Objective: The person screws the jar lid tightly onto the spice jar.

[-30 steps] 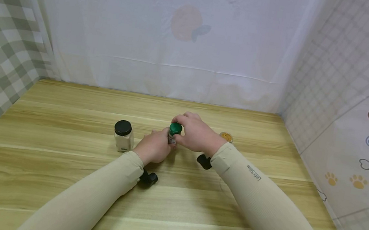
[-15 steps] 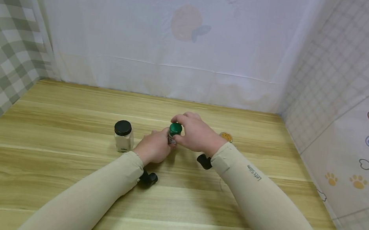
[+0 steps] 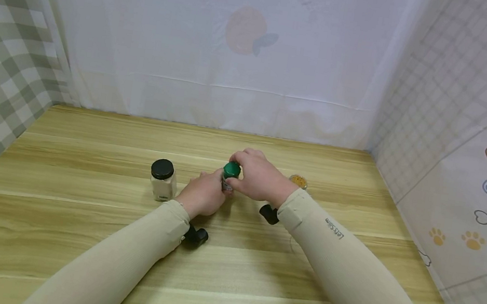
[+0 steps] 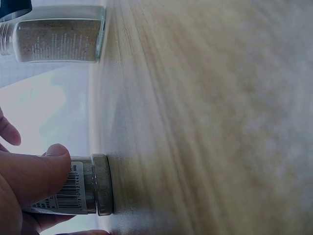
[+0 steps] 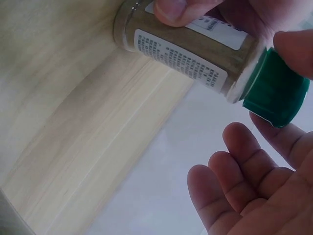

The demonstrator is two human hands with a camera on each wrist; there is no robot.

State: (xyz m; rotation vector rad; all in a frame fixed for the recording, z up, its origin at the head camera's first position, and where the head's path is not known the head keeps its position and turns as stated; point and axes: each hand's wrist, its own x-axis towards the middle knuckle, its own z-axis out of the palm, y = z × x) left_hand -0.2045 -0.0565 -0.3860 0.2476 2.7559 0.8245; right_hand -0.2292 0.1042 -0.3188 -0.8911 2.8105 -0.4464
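In the head view my left hand [image 3: 203, 193] grips the lower body of a small spice jar standing upright on the table. Its label and brown powder show beside my left thumb [image 4: 54, 164] in the left wrist view. The jar's green cap [image 3: 232, 169] is on top, with my right hand [image 3: 260, 177] over it. Seen from the right wrist, thumb and index finger pinch the green cap [image 5: 279, 88], and the other fingers are off it, loosely curled. The labelled jar body [image 5: 190, 54] is held by the left hand there.
A clear jar with a black lid [image 3: 162, 169] and pale contents stands left of my left hand. A small round container of orange-yellow bits [image 3: 298, 181] lies behind my right wrist. Black wrist-camera parts show under both wrists. Fabric walls border the wooden table [image 3: 97, 151].
The right index fingertip has shifted slightly to the right on the green cap. The left hand and the jar stay where they were.
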